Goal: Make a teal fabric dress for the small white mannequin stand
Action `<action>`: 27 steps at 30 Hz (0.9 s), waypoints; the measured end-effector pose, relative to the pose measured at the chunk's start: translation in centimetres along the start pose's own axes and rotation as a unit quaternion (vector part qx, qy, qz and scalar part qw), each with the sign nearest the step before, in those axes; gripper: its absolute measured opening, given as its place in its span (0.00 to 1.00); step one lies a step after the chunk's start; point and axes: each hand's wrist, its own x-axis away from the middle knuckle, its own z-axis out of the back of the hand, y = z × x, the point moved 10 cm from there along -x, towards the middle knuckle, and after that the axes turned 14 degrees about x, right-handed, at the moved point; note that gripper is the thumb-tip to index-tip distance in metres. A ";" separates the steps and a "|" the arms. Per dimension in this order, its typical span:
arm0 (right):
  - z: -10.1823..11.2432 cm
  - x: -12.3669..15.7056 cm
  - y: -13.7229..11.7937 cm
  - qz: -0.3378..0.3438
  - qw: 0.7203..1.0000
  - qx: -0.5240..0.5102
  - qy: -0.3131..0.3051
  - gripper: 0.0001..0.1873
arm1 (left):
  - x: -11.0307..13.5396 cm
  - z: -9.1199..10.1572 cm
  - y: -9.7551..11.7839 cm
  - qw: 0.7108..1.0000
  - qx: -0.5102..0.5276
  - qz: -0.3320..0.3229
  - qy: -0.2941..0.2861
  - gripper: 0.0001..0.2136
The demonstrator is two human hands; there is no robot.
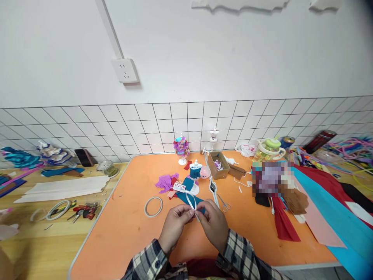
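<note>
Left hand (175, 225) and right hand (215, 224) both pinch the white strip (195, 205) below its loop, so keep those grips close together and the strip untwisted

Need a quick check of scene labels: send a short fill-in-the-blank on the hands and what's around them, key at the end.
1. The left hand and right hand pinch a thin strip whose colour is ____.
2. The table under them has a top coloured ____.
3. Of the two hands, the scissors lie nearer the ____ one.
4. On that table, in the picture, the white ring lies to the ____ of the scissors.

Missing words: white; orange; right; left.
</note>
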 end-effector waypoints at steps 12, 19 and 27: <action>0.1 -0.9 1.0 -0.032 0.999 -0.001 -0.040 0.02 | -0.1 -0.1 0.5 0.989 -0.140 -0.047 -0.009 0.12; 0.2 -0.1 -1.2 0.095 0.995 -0.003 -0.016 0.04 | 0.6 -1.4 -1.8 0.996 0.052 0.062 -0.038 0.14; -0.8 -0.2 1.0 -0.040 0.996 -0.079 -0.034 0.05 | 0.6 -1.2 -1.6 0.980 0.175 0.095 -0.022 0.12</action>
